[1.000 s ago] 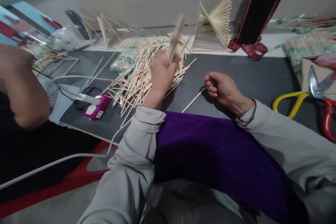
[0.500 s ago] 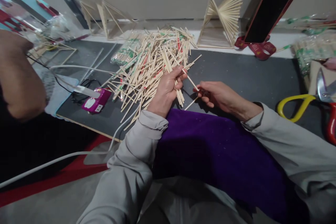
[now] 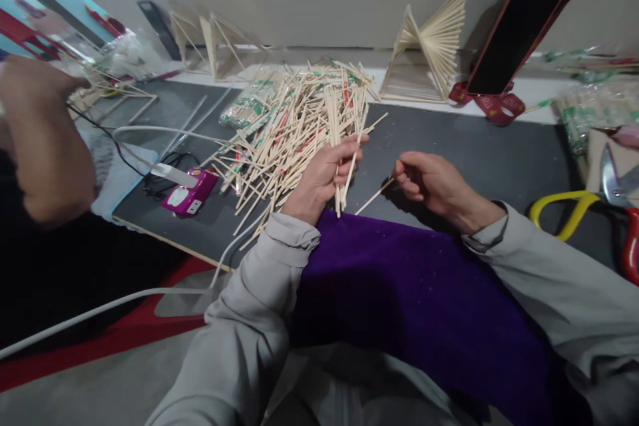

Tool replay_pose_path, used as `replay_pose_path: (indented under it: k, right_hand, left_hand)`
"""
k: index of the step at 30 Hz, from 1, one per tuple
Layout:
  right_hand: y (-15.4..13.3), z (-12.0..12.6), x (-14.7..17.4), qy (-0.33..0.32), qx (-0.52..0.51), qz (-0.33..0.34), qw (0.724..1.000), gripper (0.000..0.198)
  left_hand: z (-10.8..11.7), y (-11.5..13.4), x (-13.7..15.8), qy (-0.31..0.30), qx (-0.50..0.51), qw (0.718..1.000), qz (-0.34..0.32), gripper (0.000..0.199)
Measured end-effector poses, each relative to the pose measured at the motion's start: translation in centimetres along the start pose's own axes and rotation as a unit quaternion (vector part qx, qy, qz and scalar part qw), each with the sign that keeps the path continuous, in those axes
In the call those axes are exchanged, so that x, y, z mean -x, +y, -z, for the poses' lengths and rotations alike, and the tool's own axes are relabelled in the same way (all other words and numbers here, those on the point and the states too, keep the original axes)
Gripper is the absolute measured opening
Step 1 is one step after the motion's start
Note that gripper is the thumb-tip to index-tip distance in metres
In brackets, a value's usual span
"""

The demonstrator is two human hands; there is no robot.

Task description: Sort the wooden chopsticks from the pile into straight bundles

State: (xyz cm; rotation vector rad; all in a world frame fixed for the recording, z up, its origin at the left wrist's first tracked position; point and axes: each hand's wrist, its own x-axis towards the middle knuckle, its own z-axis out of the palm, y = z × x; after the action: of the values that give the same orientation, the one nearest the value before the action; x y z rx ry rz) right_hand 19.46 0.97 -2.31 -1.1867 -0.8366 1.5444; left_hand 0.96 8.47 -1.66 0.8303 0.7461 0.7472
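Left hand: the person's left hand (image 3: 322, 176) grasps a bundle of thin, pale wooden sticks (image 3: 333, 121), fingers wrapped around them in front of the pile.
Slanting stick: one pale wooden stick (image 3: 351, 174) leans across the bundle at the left fingertips.
Right hand: the right hand (image 3: 429, 183) is loosely curled, apart from the bundle; whether it pinches anything, I can't make out.
Single stick: another pale wooden stick (image 3: 372, 198) runs from near the purple cloth (image 3: 379, 266) to the right fingertips; contact is unclear.
Just changed: half a second ago the right fingertips met a stick reaching from the left hand; now the hands have parted. That seems to leave the left hand alone gathering the sticks.
Pile: loose pale wooden sticks (image 3: 272, 153) lie heaped on the dark grey tabletop (image 3: 474, 140).
Scissors: yellow-and-red-handled metal scissors (image 3: 613, 193) lie beyond the right wrist.
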Motion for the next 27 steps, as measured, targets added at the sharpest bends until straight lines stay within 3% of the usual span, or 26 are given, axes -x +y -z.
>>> replay_pose_path:
  k: [4,7,10,14,18,22,25,27]
  right_hand:
    - [-0.2,1.1,-1.1,0.035,-0.087,0.04,0.995,0.009]
    - [-0.1,1.7,-1.6,0.04,-0.12,0.038,0.991,0.016]
    - [0.0,1.7,-1.8,0.036,-0.141,0.042,0.988,0.011]
    - [0.2,1.4,-1.6,0.013,-0.123,0.075,0.99,0.015]
    - [0.3,1.4,-1.5,0.008,-0.077,0.097,0.992,0.021]
    - [0.3,1.2,-1.5,0.041,-0.092,0.11,0.989,0.012]
    - [0.3,1.2,-1.7,0.073,-0.117,0.11,0.984,0.013]
    - [0.3,1.3,-2.0,0.097,-0.13,0.111,0.98,0.016]
  left_hand:
    - [-0.2,0.0,1.4,-0.058,-0.071,0.993,0.076,0.02]
    - [-0.2,0.0,1.7,-0.083,-0.09,0.988,0.093,0.024]
    - [-0.2,-0.1,1.6,-0.1,-0.112,0.983,0.104,0.025]
    - [-0.6,-0.7,1.5,-0.127,-0.167,0.97,0.12,0.024]
    - [-1.5,-1.4,1.9,-0.111,-0.206,0.967,0.103,0.017]
    - [-2.1,-1.1,2.1,-0.092,-0.257,0.958,0.085,0.019]
    - [-2.3,-0.8,1.9,-0.039,-0.394,0.918,0.007,0.017]
    - [-2.5,-0.9,1.6,0.016,-0.546,0.836,-0.055,0.016]
